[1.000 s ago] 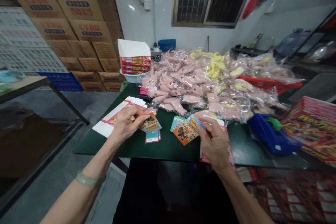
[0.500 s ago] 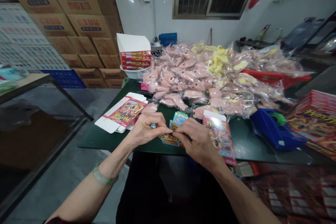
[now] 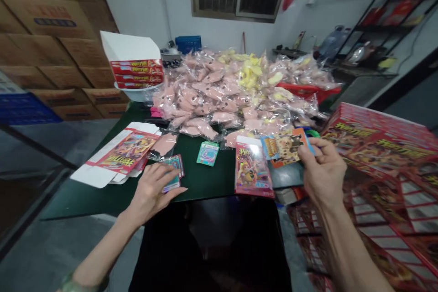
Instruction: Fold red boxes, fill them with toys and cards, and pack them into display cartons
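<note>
A: Containers?
B: White bowl (image 3: 137, 94) holds red boxes (image 3: 136, 73), far left of table (image 3: 212, 182).
A: Hands?
B: Right hand (image 3: 323, 174) pinches cards (image 3: 284, 147) above table. Left hand (image 3: 150, 193) open, touching teal cards (image 3: 172, 172).

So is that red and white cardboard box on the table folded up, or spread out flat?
Spread out flat. The printed card box lies low on the green table, with its white flaps sticking out, and it isn't standing up as a box.
</note>
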### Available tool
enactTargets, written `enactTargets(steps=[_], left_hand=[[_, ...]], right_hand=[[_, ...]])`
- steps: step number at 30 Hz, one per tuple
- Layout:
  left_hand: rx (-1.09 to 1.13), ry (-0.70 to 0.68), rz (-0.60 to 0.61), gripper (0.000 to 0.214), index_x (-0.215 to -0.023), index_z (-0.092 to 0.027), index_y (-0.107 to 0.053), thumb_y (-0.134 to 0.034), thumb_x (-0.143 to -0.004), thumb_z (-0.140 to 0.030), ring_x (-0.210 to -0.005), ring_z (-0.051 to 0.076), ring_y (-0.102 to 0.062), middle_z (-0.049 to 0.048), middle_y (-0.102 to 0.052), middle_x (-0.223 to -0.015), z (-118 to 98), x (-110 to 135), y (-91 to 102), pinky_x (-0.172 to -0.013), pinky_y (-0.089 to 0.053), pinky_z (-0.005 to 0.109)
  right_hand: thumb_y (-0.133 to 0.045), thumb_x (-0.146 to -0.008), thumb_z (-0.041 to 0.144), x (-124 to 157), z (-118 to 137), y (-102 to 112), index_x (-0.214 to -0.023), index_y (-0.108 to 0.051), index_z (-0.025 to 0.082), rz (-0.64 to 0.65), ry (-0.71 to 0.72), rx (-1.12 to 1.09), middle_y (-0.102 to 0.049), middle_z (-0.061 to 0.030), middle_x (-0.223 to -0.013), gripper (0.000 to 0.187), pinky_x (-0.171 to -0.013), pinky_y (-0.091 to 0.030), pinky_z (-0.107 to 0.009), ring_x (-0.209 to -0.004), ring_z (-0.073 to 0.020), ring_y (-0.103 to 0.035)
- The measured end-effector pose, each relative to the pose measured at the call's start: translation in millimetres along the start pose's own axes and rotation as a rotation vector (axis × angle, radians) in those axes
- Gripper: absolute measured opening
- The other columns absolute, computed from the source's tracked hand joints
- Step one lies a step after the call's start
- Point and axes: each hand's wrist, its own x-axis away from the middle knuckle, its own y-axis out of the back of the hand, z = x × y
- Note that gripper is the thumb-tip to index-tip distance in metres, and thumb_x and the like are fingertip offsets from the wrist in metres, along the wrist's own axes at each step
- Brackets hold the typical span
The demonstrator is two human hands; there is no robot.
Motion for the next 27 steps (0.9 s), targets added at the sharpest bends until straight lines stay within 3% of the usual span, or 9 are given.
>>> enactTargets(steps=[3,6,9,12,15,18,22,24,27], left_hand=[[0.288,0.181,0.019,0.038,-0.113,-0.021,-0.059,-0.066,-0.076,-0.029,-0.1,0.025,-0.059,0.0107,-0.064,-0.109,-37,-25,-16.4,-0.087,-0.045,0.039],[0.903,0.758,0.039,0.049,-0.118,-0.017,-0.053,-0.064,-0.076,-0.039,-0.072,0.017,-0.062,0.0065,-0.067,-0.091,-73,-64,-54.6,-0.068,-0.049,0.031],[1.1,0.828,0.09,0.047,-0.107,-0.011,-0.057,-0.062,-0.075,-0.045,-0.068,0.018,-0.063,0.0063,-0.068,-0.077,-89,-100,-95.8,-0.063,-0.05,0.029],[1.251,0.831,0.15,0.046,-0.092,-0.01,-0.061,-0.072,-0.063,-0.043,-0.069,0.02,-0.065,0.0094,-0.07,-0.079,-89,-117,-113.0,-0.064,-0.052,0.032],[1.365,0.828,0.185,0.051,-0.094,-0.01,-0.063,-0.079,-0.056,-0.04,-0.071,0.021,-0.066,0.0099,-0.071,-0.08,-83,-112,-95.9,-0.067,-0.054,0.034],[1.416,0.793,0.18,0.046,-0.094,-0.012,-0.065,-0.081,-0.055,-0.032,-0.074,0.018,-0.066,0.0074,-0.071,-0.083,-76,-95,-56.5,-0.071,-0.053,0.03],[1.324,0.689,-0.024,0.035,-0.089,-0.016,-0.064,-0.08,-0.058,-0.016,-0.09,0.017,-0.065,0.0054,-0.068,-0.102,-70,-67,-9.6,-0.078,-0.051,0.025],[1.243,0.691,-0.083,0.029,-0.084,-0.016,-0.061,-0.078,-0.061,-0.014,-0.089,0.016,-0.065,0.0048,-0.068,-0.1,-69,-53,0.3,-0.076,-0.051,0.024],[1.132,0.719,-0.154,0.028,-0.078,-0.016,-0.055,-0.078,-0.062,-0.016,-0.066,0.011,-0.063,-0.0003,-0.066,-0.073,-66,-35,0.1,-0.062,-0.05,0.021]], right_hand=[[-0.073,-0.062,0.042,7,-32,10,-0.079,-0.053,0.018,-0.107,-0.233,-0.13,-0.059,0.0049,-0.067,0.035,-0.054,-0.046,-0.024,-0.054,-0.0093,-0.055],[-0.067,-0.067,0.047,24,-65,6,-0.079,-0.05,0.019,-0.129,-0.318,-0.141,-0.059,0.0052,-0.067,0.035,-0.054,-0.045,-0.023,-0.057,-0.01,-0.056],[-0.067,-0.068,0.044,39,-80,-3,-0.081,-0.051,0.019,-0.103,-0.344,-0.14,-0.059,0.0058,-0.064,0.032,-0.052,-0.043,-0.022,-0.054,-0.0097,-0.054],[-0.07,-0.066,0.041,46,-70,-6,-0.08,-0.051,0.019,-0.047,-0.368,-0.18,-0.059,0.0056,-0.061,0.032,-0.051,-0.044,-0.022,-0.052,-0.0099,-0.054],[-0.072,-0.064,0.036,48,-41,-4,-0.08,-0.053,0.019,0.067,-0.382,-0.252,-0.062,0.003,-0.064,0.03,-0.052,-0.047,-0.024,-0.056,-0.0122,-0.058],[-0.072,-0.068,0.025,49,1,3,-0.077,-0.055,0.019,0.225,-0.301,-0.303,-0.065,0.0013,-0.071,0.02,-0.049,-0.049,-0.023,-0.057,-0.0117,-0.06],[-0.066,-0.072,0.006,51,57,9,-0.084,-0.055,0.021,0.279,-0.042,-0.299,-0.067,0.0002,-0.083,0.022,-0.049,-0.052,-0.023,-0.057,-0.0116,-0.063],[-0.064,-0.072,0.0,54,75,3,-0.091,-0.054,0.021,0.291,0.098,-0.273,-0.068,-0.0019,-0.085,0.03,-0.051,-0.053,-0.025,-0.062,-0.014,-0.065],[-0.064,-0.07,-0.003,61,83,-16,-0.096,-0.055,0.021,0.279,0.302,-0.15,-0.069,-0.0027,-0.083,0.037,-0.053,-0.055,-0.026,-0.067,-0.0163,-0.066]])
